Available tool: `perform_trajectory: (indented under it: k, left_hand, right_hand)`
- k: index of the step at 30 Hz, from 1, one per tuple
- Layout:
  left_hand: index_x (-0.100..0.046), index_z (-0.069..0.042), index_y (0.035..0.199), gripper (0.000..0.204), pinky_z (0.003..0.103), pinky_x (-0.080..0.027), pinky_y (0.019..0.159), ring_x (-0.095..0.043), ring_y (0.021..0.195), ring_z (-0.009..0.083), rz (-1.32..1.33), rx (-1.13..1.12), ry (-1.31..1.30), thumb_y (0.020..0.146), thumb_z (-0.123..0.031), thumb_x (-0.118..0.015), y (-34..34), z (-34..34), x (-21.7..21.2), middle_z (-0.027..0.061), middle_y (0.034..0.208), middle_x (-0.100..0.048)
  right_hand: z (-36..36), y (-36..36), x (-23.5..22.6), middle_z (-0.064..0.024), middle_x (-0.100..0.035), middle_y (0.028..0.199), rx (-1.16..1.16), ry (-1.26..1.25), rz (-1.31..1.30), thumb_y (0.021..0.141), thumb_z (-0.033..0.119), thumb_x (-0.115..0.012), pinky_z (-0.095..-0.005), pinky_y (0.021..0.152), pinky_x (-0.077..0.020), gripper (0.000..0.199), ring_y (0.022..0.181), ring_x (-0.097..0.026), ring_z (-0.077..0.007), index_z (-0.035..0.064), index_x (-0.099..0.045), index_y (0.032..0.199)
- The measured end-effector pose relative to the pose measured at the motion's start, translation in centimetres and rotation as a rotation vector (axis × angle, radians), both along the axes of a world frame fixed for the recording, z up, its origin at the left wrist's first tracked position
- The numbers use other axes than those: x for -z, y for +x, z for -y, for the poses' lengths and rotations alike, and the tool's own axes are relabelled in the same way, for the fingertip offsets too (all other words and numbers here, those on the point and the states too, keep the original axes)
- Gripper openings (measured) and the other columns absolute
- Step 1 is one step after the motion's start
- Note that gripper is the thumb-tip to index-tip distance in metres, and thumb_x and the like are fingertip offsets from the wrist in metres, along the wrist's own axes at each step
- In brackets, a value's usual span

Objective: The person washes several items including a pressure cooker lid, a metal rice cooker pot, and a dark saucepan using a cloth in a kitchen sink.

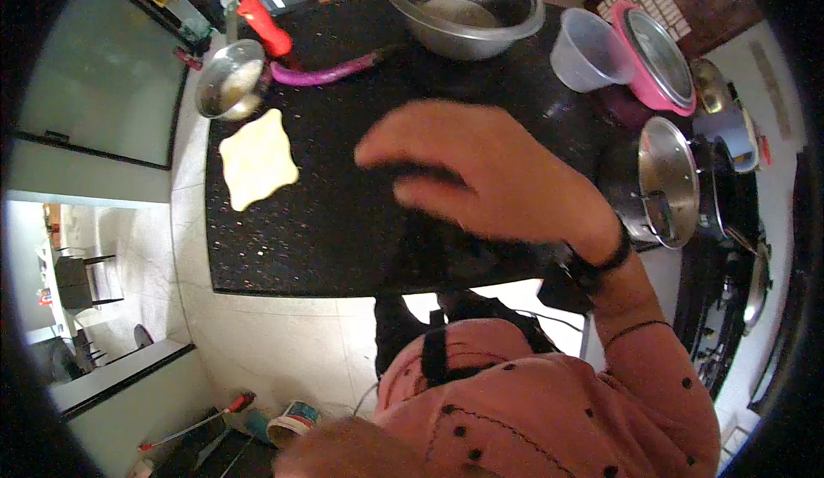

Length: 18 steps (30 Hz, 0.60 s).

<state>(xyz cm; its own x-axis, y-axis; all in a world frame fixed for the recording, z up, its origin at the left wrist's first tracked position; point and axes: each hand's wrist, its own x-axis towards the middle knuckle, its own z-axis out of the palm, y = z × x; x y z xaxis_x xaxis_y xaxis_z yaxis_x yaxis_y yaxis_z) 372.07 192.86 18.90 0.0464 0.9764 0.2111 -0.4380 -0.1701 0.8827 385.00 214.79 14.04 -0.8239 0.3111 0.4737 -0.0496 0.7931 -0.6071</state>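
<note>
The right hand (489,178) hovers palm-down over the black counter (343,246), fingers (386,148) spread and empty, reaching toward the rolled dough sheet (257,159) lying flat near the small steel bowl (230,79). It looks like a reach; next likely calls for lifting the dough's edge gently. The left hand is out of view.

The black speckled stone surface (343,220) looks polished and glossy. The large round steel bowl (463,6) and small steel cup (230,79) shine like brushed metal. The pale square dough sheet (257,159) is matt and smooth; the translucent plastic tumbler (588,49) looks frosted.
</note>
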Motion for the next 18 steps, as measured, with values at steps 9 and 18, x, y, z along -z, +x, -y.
perform_trajectory:
  k: [9, 18]
  left_hand:
    - [-0.053, -0.006, 0.104, 0.031, 0.022, -0.036, 0.052, -0.048, 0.064, 0.0120, -0.144, -0.623, -0.531, 0.079, -0.011, -0.070, -1.4, 7.0, 2.5, 0.0128, 0.105, -0.054]
    - [-0.052, -0.007, 0.097, 0.023, 0.022, -0.034, 0.046, -0.044, 0.058, 0.0119, -0.171, -0.446, -0.475, 0.081, -0.013, -0.068, -7.1, 3.4, 2.8, 0.0076, 0.080, -0.051]
  right_hand:
    - [-9.1, 3.1, 8.9, -0.0128, -0.062, 0.099, 0.615, -0.331, -0.048, 0.078, 0.016, -0.067, -0.0377, 0.075, -0.0509, 0.034, 0.088, -0.061, -0.0261, 0.0023, -0.058, 0.108]
    - [-12.1, 2.8, 9.9, -0.0121, -0.052, 0.109, 0.832, -1.335, -0.637, 0.088, 0.015, -0.058, -0.0396, 0.081, -0.0516, 0.040, 0.095, -0.058, -0.0250, -0.0006, -0.045, 0.122]
